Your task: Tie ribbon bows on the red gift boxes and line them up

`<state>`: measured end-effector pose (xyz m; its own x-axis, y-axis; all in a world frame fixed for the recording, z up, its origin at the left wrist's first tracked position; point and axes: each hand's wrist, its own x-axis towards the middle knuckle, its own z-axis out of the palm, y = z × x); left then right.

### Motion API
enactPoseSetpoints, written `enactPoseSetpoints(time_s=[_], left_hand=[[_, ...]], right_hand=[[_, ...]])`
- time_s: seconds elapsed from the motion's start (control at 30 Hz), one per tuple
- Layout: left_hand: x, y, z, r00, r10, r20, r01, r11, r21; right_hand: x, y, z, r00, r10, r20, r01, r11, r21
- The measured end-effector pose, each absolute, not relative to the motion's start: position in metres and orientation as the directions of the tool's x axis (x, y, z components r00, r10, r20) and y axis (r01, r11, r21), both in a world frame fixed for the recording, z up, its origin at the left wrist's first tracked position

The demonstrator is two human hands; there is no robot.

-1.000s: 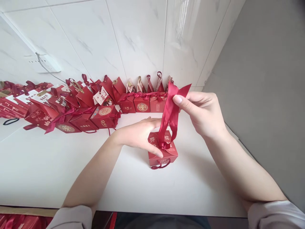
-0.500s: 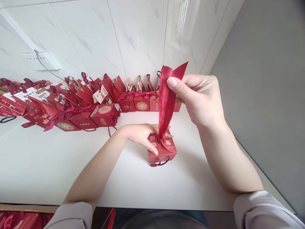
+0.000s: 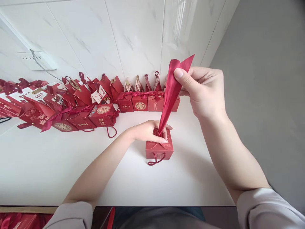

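On the white desk (image 3: 133, 184), in front of the person, stands a small red box (image 3: 152, 154), upright, with a twisted cord handle (image 3: 156, 162) hanging over its near side. The right hand (image 3: 208, 92) pinches the upper end of a red ribbon (image 3: 170, 95) between thumb and fingers, drawn up from the box top. The left hand (image 3: 147, 131) curls round the ribbon's foot, touching the lid; whether those fingers grip it, I cannot tell. The box looks like light, stiff card, apt to dent, best steadied by its side walls; the ribbon seems soft and slippery, safest pinched flat. Pale Chinese characters on its lid are partly covered. Behind, a box with a round gold emblem (image 3: 140, 106) seems to read 乔迁之喜; other lettering is too small, and no brand is legible.
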<state>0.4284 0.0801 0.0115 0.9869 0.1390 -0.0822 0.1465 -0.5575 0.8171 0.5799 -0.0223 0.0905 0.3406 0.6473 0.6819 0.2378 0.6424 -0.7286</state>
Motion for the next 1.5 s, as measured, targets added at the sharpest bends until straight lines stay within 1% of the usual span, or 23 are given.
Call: enactPoseSetpoints(time_s=[0.07,0.13,0.17,0.23,0.3,0.4,0.47,0.53,0.63,0.77,0.93,1.03,1.17,1.3,1.4,1.5], left_hand=[[0.432,0.079,0.006,0.969,0.238,-0.058,0.183,-0.548,0.816],[0.436,0.079,0.0,0.937,0.349,-0.028,0.226,-0.541,0.81],[0.438,0.078,-0.001,0.922,0.387,-0.013,0.241,-0.545,0.803],[0.438,0.077,0.0,0.909,0.416,0.026,0.234,-0.561,0.794],[0.436,0.076,0.006,0.905,0.412,0.104,0.158,-0.554,0.818],[0.431,0.075,0.023,0.866,0.421,0.272,-0.06,-0.451,0.89],[0.427,0.073,0.034,0.817,0.461,0.346,-0.182,-0.363,0.914],[0.425,0.068,0.043,0.756,0.539,0.372,-0.24,-0.3,0.923],[0.425,0.061,0.049,0.684,0.643,0.345,-0.276,-0.209,0.938],[0.429,0.062,0.043,0.667,0.701,0.251,-0.372,0.022,0.928],[0.434,0.07,0.031,0.616,0.783,0.088,-0.475,0.281,0.834],[0.435,0.071,0.029,0.601,0.799,0.029,-0.524,0.366,0.769],[0.432,0.071,0.029,0.582,0.813,-0.02,-0.544,0.407,0.734],[0.428,0.07,0.026,0.543,0.839,-0.017,-0.557,0.376,0.74],[0.422,0.069,0.023,0.497,0.868,0.012,-0.567,0.313,0.762],[0.415,0.068,0.017,0.436,0.9,0.011,-0.574,0.269,0.773]], right_hand=[[0.579,-0.023,0.094,0.367,0.598,0.712,0.287,0.655,-0.698],[0.577,-0.023,0.096,0.375,0.58,0.723,0.326,0.647,-0.689],[0.576,-0.022,0.097,0.37,0.586,0.721,0.338,0.638,-0.692],[0.574,-0.019,0.096,0.362,0.602,0.712,0.342,0.625,-0.702],[0.573,-0.017,0.096,0.365,0.605,0.708,0.339,0.622,-0.706],[0.573,-0.014,0.096,0.365,0.606,0.707,0.332,0.625,-0.707],[0.573,-0.013,0.097,0.356,0.61,0.707,0.333,0.624,-0.706],[0.573,-0.013,0.098,0.343,0.629,0.698,0.334,0.613,-0.716],[0.572,-0.014,0.099,0.344,0.653,0.675,0.317,0.596,-0.738],[0.572,-0.016,0.095,0.418,0.649,0.636,0.251,0.59,-0.767],[0.586,-0.019,0.079,0.493,0.662,0.564,0.118,0.591,-0.798],[0.602,-0.021,0.066,0.535,0.711,0.457,-0.009,0.546,-0.838],[0.624,-0.024,0.045,0.558,0.775,0.297,-0.156,0.449,-0.88],[0.636,-0.022,0.024,0.53,0.833,0.159,-0.301,0.36,-0.883],[0.634,-0.019,0.009,0.467,0.878,0.102,-0.386,0.306,-0.87],[0.628,-0.016,-0.002,0.413,0.907,0.083,-0.379,0.254,-0.89]])
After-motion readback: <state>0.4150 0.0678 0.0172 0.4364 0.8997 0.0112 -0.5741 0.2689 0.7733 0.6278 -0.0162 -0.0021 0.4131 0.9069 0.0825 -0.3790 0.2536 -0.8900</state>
